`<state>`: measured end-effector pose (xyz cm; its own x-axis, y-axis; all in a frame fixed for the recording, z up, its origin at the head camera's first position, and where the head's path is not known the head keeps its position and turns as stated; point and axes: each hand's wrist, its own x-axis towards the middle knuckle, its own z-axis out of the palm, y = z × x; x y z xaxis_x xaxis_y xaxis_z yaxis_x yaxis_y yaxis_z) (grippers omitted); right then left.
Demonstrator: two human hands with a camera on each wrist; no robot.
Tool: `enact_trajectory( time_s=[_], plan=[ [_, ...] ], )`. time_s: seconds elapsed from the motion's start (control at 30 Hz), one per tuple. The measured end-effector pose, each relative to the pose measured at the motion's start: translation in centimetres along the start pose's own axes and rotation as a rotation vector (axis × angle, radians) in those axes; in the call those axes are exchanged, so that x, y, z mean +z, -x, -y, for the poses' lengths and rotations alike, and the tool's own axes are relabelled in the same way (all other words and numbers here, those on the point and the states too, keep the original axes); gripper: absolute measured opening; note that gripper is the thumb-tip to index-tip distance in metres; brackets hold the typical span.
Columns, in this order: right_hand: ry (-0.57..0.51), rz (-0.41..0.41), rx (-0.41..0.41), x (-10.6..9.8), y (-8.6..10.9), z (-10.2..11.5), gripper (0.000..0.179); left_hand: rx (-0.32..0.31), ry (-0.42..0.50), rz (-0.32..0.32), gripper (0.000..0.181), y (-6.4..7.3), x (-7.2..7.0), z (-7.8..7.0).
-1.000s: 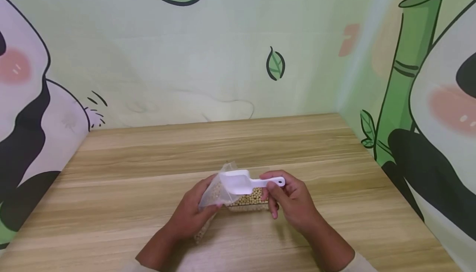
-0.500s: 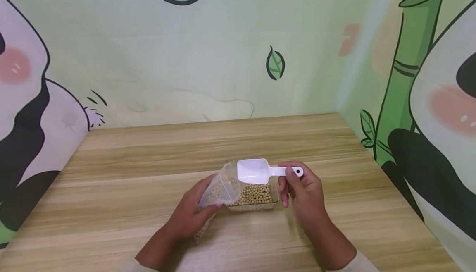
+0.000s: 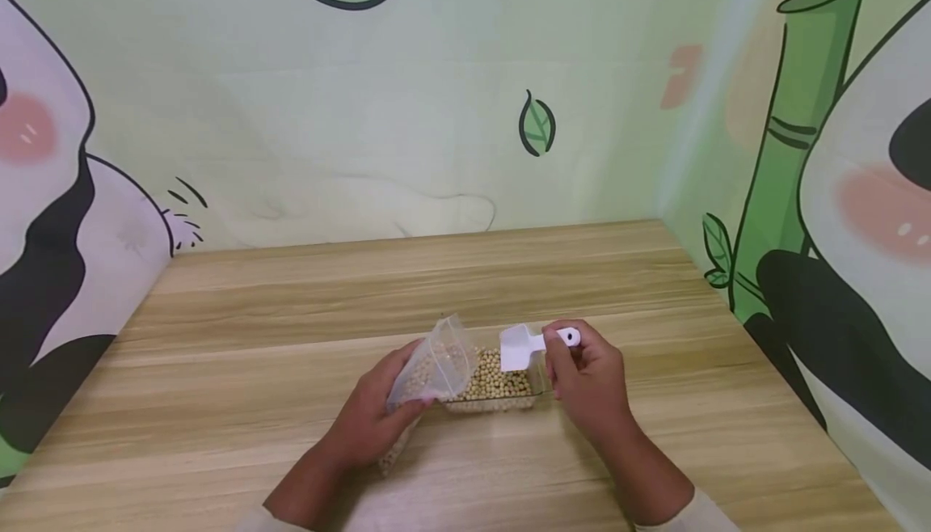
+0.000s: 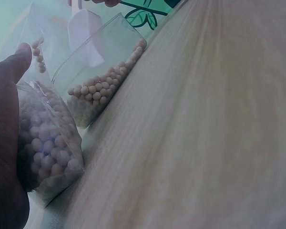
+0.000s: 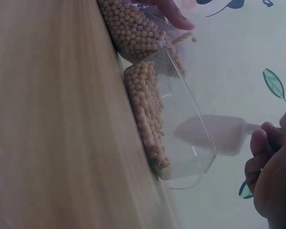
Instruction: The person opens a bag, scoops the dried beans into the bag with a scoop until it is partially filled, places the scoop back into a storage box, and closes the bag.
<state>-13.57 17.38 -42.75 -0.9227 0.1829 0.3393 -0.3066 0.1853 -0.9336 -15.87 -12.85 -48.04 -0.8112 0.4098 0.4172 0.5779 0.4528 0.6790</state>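
My left hand (image 3: 374, 411) grips a clear plastic bag (image 3: 435, 358) of round, pale beans that look like soybeans. The bag's mouth leans over the left end of a clear rectangular box (image 3: 490, 407), which holds a layer of similar beans (image 3: 486, 380). By its handle, my right hand (image 3: 592, 382) pinches a white scoop (image 3: 515, 348), blade tilted down over the box's right part. In the right wrist view the tip of the scoop (image 5: 209, 133) shows through the clear wall, above the beans (image 5: 145, 109). Whether it touches them I cannot tell.
Everything stands on a wood-grain table (image 3: 291, 314). Behind it rises a wall (image 3: 436, 111) printed with leaves, and a panda and bamboo panel (image 3: 793, 152) borders the right side. Another panda panel (image 3: 44, 192) borders the left.
The scoop has gone from over the bag's mouth rightward over the box, then dipped and tilted downward into it. My left hand and the bag have hardly moved.
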Motion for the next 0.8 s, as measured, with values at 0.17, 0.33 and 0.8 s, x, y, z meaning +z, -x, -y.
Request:
enact_trajectory(
  time_s=[0.17, 0.33, 0.8],
  plan=[
    [0.192, 0.024, -0.206, 0.0, 0.0, -0.5, 0.007, 0.017, 0.005, -0.006, 0.069, 0.0, 0.0, 0.2],
    [0.335, 0.060, -0.385, 0.1, 0.0, -0.8, 0.003, 0.009, 0.005, -0.005, 0.069, 0.0, 0.0, 0.1],
    [0.495, 0.098, -0.462, 0.1, -0.1, -1.2, 0.004, -0.001, -0.001, -0.002, 0.069, 0.0, 0.0, -0.1]
  ],
)
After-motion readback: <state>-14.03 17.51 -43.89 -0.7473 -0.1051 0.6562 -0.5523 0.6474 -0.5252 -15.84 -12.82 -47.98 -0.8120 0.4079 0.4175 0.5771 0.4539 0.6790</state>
